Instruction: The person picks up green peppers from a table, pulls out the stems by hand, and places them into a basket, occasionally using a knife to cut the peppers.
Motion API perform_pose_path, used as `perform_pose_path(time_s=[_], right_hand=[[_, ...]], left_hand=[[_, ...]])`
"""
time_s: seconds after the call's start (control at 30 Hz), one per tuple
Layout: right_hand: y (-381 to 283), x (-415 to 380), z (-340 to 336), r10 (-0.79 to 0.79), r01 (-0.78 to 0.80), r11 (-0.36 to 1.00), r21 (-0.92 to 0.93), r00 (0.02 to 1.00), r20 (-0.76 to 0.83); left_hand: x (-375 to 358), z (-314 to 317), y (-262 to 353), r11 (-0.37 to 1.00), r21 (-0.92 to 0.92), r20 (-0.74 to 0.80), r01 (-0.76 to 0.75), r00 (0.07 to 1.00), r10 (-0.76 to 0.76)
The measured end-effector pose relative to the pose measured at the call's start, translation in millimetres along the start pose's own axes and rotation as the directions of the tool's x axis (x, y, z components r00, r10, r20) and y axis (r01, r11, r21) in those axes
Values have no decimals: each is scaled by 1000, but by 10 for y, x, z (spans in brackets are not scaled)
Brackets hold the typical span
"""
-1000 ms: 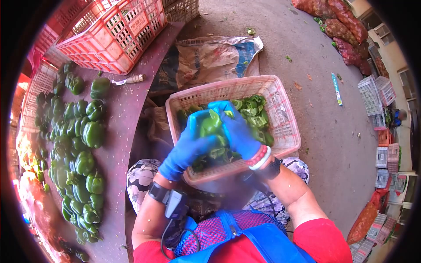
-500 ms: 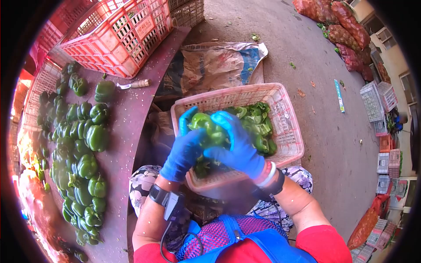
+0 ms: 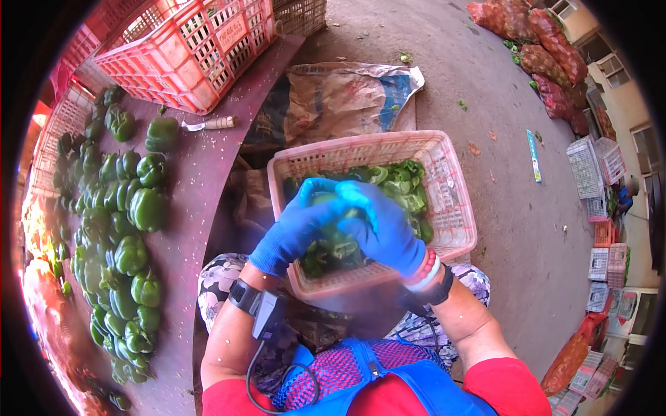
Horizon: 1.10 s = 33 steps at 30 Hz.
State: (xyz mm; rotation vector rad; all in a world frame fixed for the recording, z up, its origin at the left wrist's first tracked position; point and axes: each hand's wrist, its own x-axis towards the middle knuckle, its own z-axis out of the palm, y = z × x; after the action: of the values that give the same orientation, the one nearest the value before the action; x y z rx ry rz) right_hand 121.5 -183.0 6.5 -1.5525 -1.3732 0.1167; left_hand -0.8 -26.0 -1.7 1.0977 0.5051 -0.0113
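Both my hands wear blue gloves and are brought together above a pink plastic crate (image 3: 452, 208). My left hand (image 3: 300, 225) curls its fingers inward, and my right hand (image 3: 385, 232) closes in from the other side. Between them is a green bell pepper (image 3: 352, 213), mostly hidden by the gloves, with only bits of green showing. Below, broken green pepper pieces (image 3: 404, 191) lie in the crate, which rests in front of my knees.
Many whole green peppers (image 3: 130, 255) cover the table (image 3: 184, 256) on the left, beside a wooden-handled knife (image 3: 211, 124). A larger pink crate (image 3: 201, 59) stands at its far end. A flattened sack (image 3: 333, 104) lies beyond my crate. Filled red sacks (image 3: 555, 45) line the far right.
My hands have drawn closer together around the pepper, covering more of it. The view has shifted slightly, while the table peppers and the crate stay in place.
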Motion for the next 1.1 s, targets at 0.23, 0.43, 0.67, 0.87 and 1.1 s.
perform_pose_path(time_s=[0.23,0.43,0.67,0.87,1.1], right_hand=[[83,-56,129,365,-336,884,325,930,-31],[59,42,142,486,-446,852,274,869,-96],[425,27,258,684,-447,614,650,713,-156],[808,77,113,831,-240,-138,961,500,244],[935,12,-451,796,-160,-194,968,551,251]], left_hand=[[76,94,-71,962,-273,-23,-30,999,25],[201,184,-181,987,-51,-99,-152,984,146],[332,311,-397,837,369,-180,-405,852,492],[307,348,-293,692,490,-97,-530,756,648],[289,-47,-265,893,396,-35,-213,969,247]])
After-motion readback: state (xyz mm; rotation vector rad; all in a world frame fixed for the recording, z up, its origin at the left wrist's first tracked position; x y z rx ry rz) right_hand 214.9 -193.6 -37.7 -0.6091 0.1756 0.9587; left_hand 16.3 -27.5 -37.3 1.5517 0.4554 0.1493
